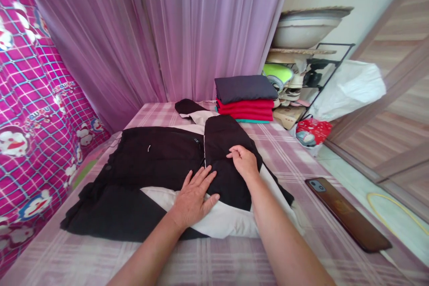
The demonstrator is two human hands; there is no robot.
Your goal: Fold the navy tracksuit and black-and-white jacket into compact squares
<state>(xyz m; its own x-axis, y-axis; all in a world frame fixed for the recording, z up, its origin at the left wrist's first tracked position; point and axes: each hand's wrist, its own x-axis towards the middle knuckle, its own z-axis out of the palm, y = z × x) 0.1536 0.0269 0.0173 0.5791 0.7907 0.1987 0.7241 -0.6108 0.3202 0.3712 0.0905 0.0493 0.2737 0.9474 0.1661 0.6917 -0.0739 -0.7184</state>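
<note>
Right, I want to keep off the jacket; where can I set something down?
Checked cloth shows between the jacket and phone, beside the left forearm in front of the jacket, and between the jacket's far left and the curtain. Crowded: the far side, where a sleeve nears the folded stack, and the jacket itself, under the left hand and right hand.
</note>
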